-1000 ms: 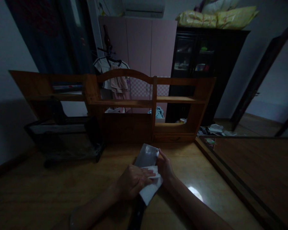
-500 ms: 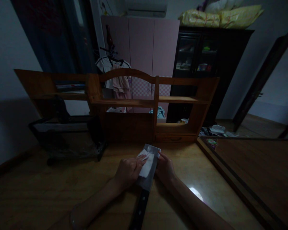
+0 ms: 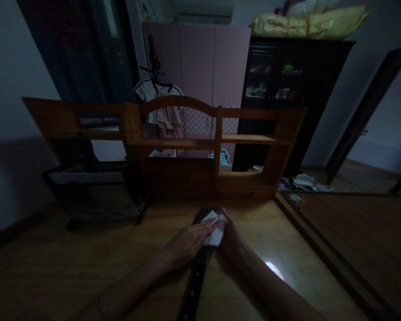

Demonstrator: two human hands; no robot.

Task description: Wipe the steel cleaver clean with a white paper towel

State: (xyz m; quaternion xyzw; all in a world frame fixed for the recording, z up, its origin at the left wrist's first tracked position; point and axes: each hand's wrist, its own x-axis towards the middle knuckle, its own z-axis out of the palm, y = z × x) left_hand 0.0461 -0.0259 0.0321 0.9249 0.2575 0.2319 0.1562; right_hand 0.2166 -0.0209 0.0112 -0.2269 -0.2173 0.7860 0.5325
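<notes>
Tissue (image 3: 216, 232) moves to the right across the cleaver (image 3: 196, 278), whose blade now looks darker. Between 2 hands, the cleaver lies over the table (image 3: 147, 285), handle nearest the viewer. Left hand (image 3: 190, 240) grasps the tissue, pressing it to the blade; right hand (image 3: 232, 236) grips the blade's right side, fingers partly hidden. Good wiping calls for even pressure, fingertips off the edge.

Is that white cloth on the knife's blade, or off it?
On: the white cloth lies over the blade, under the left hand, with part of the blade showing past it.
</notes>
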